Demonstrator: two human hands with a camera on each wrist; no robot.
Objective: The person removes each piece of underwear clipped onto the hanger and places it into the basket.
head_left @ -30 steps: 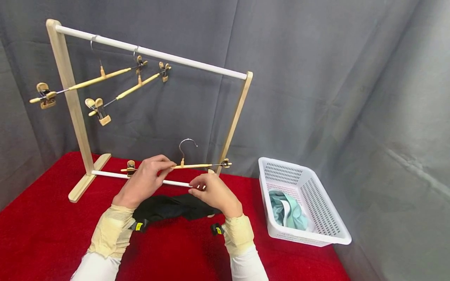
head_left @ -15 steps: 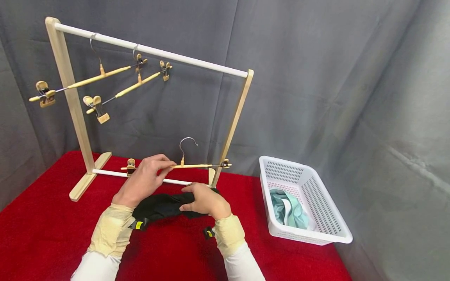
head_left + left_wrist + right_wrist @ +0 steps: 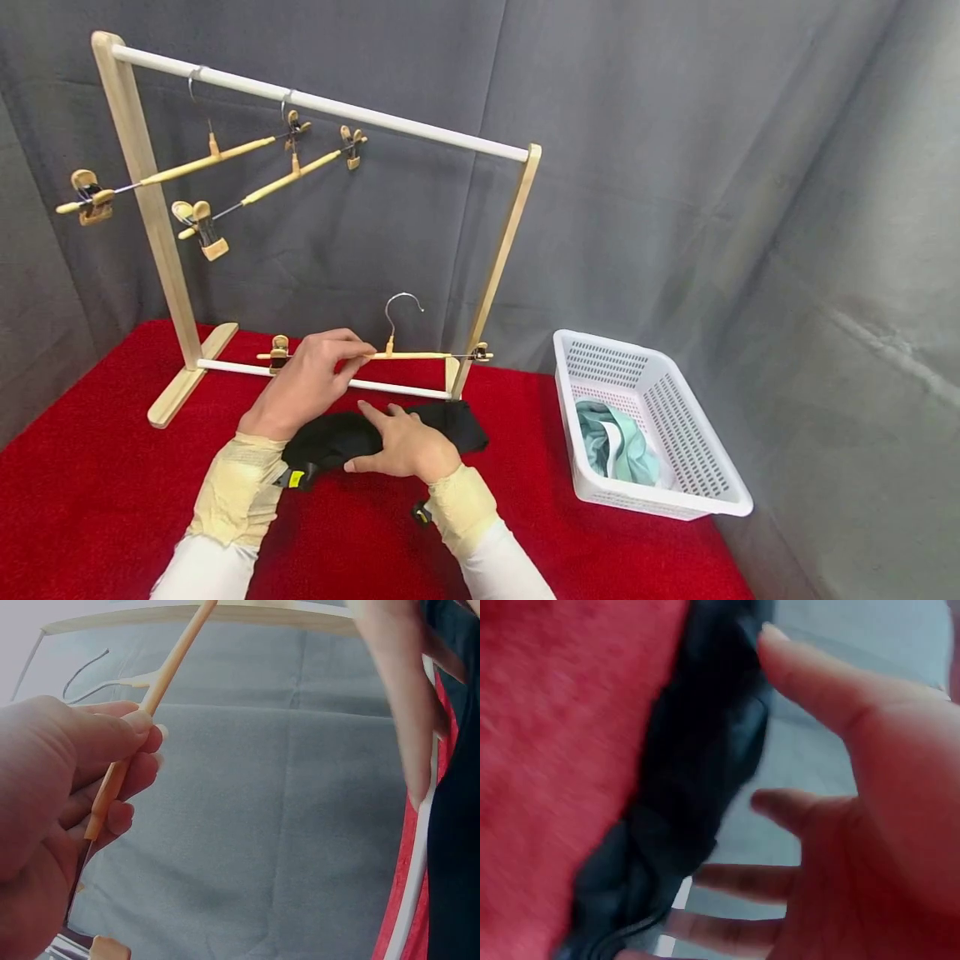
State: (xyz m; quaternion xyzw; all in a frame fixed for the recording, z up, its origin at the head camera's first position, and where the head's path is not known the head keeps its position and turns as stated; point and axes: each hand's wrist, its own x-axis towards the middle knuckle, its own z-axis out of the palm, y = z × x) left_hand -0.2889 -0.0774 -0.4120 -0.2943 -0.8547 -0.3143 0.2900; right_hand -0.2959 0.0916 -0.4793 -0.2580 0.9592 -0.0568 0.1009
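Observation:
In the head view my left hand (image 3: pixel 311 385) pinches the wooden bar of a clip hanger (image 3: pixel 416 356) between thumb and fingers. The metal hook points up, and one clip (image 3: pixel 279 354) shows at each end. The left wrist view confirms the grip on the bar (image 3: pixel 178 664). My right hand (image 3: pixel 408 446) has its fingers spread over a crumpled black cloth garment (image 3: pixel 461 425) on the red cover. In the right wrist view the fingers lie beside the black garment (image 3: pixel 697 750); whether they touch it I cannot tell. Part of the garment is hidden behind the hands.
A wooden rack with a white top rail (image 3: pixel 375 120) stands behind the hands. Two clip hangers (image 3: pixel 288 177) hang from it at the left. A white basket (image 3: pixel 660 504) at the right holds teal cloth (image 3: pixel 633 454). Grey curtains surround the red-covered table (image 3: pixel 600 558).
My right hand has moved down and left from beneath the hanger bar to the black garment, its fingers spreading. The left hand keeps its grip on the hanger.

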